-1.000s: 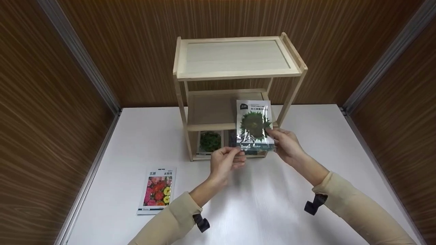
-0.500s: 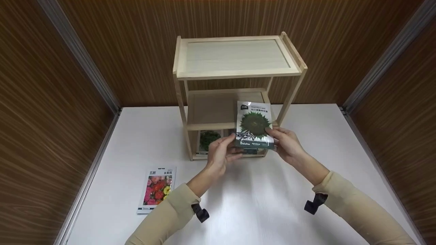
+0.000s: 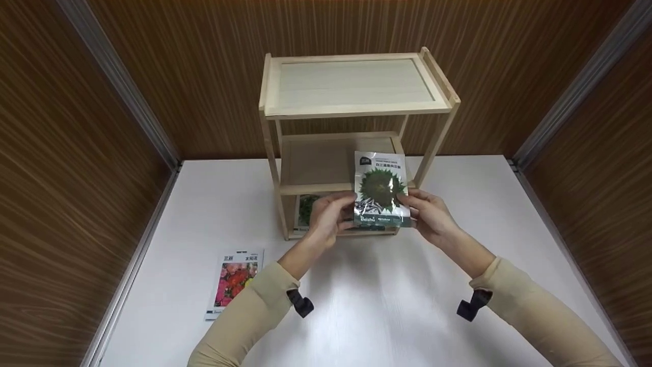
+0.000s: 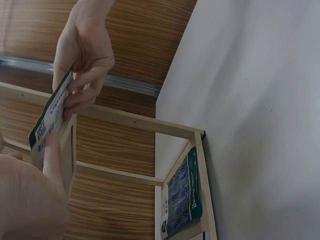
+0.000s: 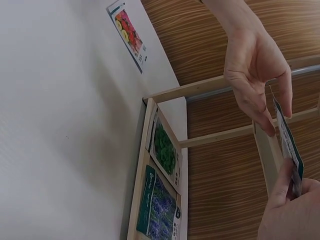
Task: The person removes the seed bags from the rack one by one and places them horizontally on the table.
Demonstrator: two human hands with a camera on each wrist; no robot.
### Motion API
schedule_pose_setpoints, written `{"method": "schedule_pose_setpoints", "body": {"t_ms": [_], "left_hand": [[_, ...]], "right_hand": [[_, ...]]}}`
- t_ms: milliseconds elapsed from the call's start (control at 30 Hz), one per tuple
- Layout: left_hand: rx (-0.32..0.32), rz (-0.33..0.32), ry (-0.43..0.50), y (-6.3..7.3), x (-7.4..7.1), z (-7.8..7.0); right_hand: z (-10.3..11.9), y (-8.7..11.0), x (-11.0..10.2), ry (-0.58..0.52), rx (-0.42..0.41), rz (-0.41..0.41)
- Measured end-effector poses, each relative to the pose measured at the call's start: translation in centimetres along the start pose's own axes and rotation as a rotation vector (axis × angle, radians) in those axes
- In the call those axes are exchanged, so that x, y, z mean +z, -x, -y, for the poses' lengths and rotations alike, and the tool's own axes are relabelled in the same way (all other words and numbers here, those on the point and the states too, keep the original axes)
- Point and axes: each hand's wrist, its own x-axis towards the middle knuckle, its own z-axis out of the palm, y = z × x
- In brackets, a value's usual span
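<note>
A sunflower seed packet (image 3: 381,186) stands tilted up before the wooden shelf's middle tier (image 3: 316,163), its picture side toward the head camera. My right hand (image 3: 432,216) pinches its lower right edge, thumb on the front. At the left edge, my left hand (image 3: 326,216) holds it between thumb and fingers. In the left wrist view an outstretched left finger (image 4: 52,157) touches the printed back. On the bottom tier lie a green-leaf packet (image 5: 164,150) and a purple-flower packet (image 5: 161,210), both mostly covered by hands and packet in the head view.
A flower seed packet (image 3: 235,280) with red and pink blooms lies on the white table (image 3: 387,316), partly behind the left sleeve. The shelf's top tier (image 3: 356,84) overhangs the lower ones. Brown wood-grain panels (image 3: 586,193) enclose the table at the back and sides.
My left hand has moved up from the packet's lower left corner to its left edge. The packet has tilted slightly; the right hand has kept its hold almost in place.
</note>
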Motion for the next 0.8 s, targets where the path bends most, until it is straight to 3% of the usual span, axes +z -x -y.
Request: {"method": "schedule_pose_setpoints", "body": {"t_ms": [267,800], "left_hand": [[-0.023,0.000,-0.036,-0.40,0.04,0.09],[0.025,0.040,-0.065,0.58,-0.43,0.97]], "right_hand": [[-0.32,0.04,-0.24,0.026,-0.017,0.007],[-0.80,0.67,-0.56,-0.025,-0.018,0.024]]}}
